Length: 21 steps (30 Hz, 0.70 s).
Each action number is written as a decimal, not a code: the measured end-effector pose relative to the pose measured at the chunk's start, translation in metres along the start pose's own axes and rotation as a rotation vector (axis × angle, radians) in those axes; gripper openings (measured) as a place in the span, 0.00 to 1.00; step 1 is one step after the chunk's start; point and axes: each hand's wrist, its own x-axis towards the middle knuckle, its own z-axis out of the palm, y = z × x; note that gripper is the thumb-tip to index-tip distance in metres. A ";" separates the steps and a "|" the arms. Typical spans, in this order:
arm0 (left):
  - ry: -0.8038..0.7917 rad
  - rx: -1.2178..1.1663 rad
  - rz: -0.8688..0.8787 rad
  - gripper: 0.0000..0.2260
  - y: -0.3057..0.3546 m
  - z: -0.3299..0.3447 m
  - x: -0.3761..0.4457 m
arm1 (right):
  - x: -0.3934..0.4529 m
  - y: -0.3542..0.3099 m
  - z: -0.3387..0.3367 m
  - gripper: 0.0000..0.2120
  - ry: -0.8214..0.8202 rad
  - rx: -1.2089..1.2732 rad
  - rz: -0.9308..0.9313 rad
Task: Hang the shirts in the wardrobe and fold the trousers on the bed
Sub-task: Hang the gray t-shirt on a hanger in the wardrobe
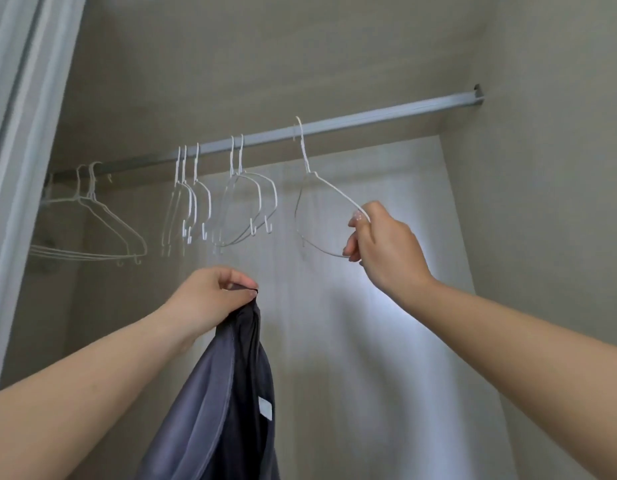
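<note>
Beige wardrobe walls (265, 64) surround you, with a grey rail (369, 119) running across overhead. Your right hand (383, 244) is closed around the lower corner of a white wire hanger (321, 188), whose hook sits on the rail. Your left hand (213, 296) pinches the top of a dark grey shirt (224, 393), which hangs below it. Further left on the rail, more empty white hangers (203, 202) hang in clusters, well apart from your hanger.

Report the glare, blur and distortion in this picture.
Head view: a bright glare patch washes out the back wall beneath the right hand; the far-left hangers look soft; the wide lens bows the door frame.
</note>
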 end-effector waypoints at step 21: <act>-0.495 0.899 -0.041 0.09 -0.074 0.050 -0.056 | -0.178 0.020 -0.049 0.11 -0.185 0.301 0.395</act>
